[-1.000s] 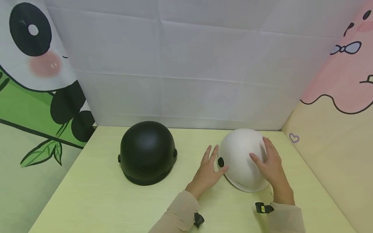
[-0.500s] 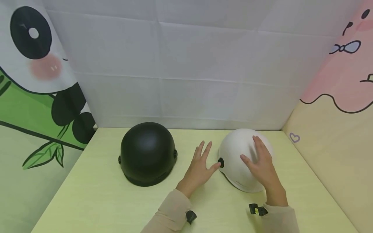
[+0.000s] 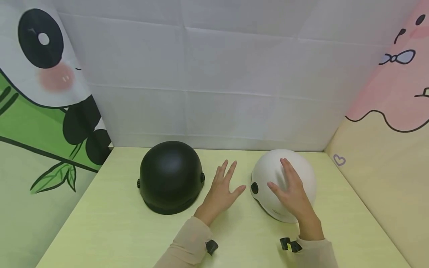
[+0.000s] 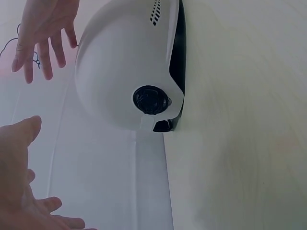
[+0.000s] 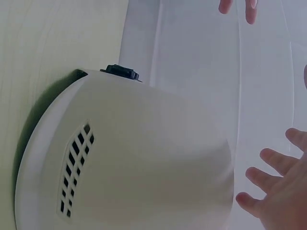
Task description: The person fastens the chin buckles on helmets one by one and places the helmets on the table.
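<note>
A white helmet sits dome up on the table, with a black round fitting on its side; the left wrist view shows vent holes and a dark inner edge. My right hand hovers above the white helmet, fingers extended and apart from the shell in the right wrist view. Between the two helmets, my left hand hangs over the table with spread fingers, holding nothing. Left of it stands a black helmet, dome up, with small black knobs at its sides.
The pale yellow table runs back to a white cloth wall. Printed cartoon panels flank it, a panda side at left and a pink-and-cream side at right. Black straps or mounts sit at both wrists.
Both hands have moved left. The left hand has come away from the white helmet's side, and the right hand has passed from its right side to over its front. Both helmets stay put.
</note>
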Motion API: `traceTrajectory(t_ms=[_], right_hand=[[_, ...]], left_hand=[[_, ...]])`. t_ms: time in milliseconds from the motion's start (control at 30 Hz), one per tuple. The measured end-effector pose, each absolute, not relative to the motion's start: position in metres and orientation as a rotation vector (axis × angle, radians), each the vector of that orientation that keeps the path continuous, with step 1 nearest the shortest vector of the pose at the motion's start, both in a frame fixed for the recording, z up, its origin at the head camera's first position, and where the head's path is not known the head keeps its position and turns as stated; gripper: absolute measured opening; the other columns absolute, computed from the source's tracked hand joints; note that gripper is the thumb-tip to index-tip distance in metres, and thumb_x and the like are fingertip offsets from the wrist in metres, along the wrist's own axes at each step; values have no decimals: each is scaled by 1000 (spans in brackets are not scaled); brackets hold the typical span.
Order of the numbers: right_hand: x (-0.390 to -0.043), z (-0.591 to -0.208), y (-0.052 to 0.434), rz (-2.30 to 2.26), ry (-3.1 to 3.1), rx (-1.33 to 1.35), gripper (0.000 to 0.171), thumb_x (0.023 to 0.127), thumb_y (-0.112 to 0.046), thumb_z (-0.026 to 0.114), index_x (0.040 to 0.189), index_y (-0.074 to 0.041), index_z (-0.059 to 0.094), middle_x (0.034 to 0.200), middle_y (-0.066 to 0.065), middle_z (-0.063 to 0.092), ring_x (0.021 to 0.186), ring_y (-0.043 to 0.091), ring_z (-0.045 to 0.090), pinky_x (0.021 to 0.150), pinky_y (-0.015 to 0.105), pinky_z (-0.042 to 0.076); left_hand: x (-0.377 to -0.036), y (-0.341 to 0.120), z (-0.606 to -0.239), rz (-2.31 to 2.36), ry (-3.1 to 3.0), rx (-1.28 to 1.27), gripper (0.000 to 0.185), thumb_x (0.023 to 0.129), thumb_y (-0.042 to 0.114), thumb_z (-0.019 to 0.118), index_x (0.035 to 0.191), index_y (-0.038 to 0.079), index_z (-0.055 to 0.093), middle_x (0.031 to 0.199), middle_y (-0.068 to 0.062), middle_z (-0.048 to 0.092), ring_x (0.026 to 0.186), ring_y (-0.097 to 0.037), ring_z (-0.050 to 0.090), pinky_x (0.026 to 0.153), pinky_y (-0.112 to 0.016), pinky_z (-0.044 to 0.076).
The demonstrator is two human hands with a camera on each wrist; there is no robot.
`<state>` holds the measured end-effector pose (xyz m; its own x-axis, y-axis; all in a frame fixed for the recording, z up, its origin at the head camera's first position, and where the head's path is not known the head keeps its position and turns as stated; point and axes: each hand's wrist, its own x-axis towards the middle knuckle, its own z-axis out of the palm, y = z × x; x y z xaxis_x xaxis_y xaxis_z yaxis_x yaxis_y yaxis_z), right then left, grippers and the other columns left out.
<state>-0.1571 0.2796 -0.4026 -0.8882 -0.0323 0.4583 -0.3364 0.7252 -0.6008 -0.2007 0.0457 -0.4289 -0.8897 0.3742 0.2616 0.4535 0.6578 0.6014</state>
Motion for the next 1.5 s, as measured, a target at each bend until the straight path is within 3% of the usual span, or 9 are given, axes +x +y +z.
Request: traceTrajectory(t_ms=[200, 433, 767, 967, 1300, 1500], right_hand=[[-157, -404, 272, 1030, -2528, 298, 80, 82, -29, 67, 145, -18, 19, 146, 10, 20, 131, 29, 17, 98, 55, 18], [-157, -409, 261, 1071, -2540, 341, 80, 82, -30, 67, 144, -12, 21, 146, 11, 20, 131, 29, 17, 98, 56, 18], [-156, -409, 251, 1085, -2572, 363, 80, 83, -34, 65, 145, -22, 16, 146, 10, 18, 131, 28, 16, 98, 55, 19], [-155, -413, 243, 1166, -2581, 353, 77, 85, -34, 63, 145, -27, 15, 147, 2, 18, 131, 26, 17, 99, 54, 19], [-157, -422, 229, 1207, -2583, 379, 75, 86, -35, 61, 145, -18, 18, 146, 5, 19, 131, 27, 18, 99, 52, 19], [-156, -424, 226, 1228, -2603, 373, 75, 86, -38, 60, 145, -19, 17, 147, 4, 18, 131, 29, 17, 98, 55, 19]], left_hand=[[-203, 37, -426, -949, -2769, -684, 74, 86, 56, 48, 145, 33, 10, 149, -4, 11, 133, -32, 5, 98, -55, 19], [-205, 24, -420, -910, -2764, -685, 72, 86, 54, 50, 145, 30, 16, 148, -6, 13, 133, -34, 6, 99, -56, 16], [-206, 11, -416, -862, -2738, -674, 72, 86, 52, 51, 145, 29, 17, 148, -8, 15, 133, -34, 5, 101, -53, 13], [-207, 5, -417, -781, -2738, -666, 69, 87, 50, 52, 145, 28, 20, 147, -11, 16, 132, -36, 7, 100, -53, 15], [-212, -11, -410, -610, -2722, -641, 65, 88, 46, 52, 143, 24, 26, 145, -14, 18, 131, -39, 10, 100, -55, 15], [-214, -20, -407, -558, -2699, -630, 65, 87, 45, 55, 142, 23, 30, 144, -16, 21, 130, -40, 11, 99, -56, 15]])
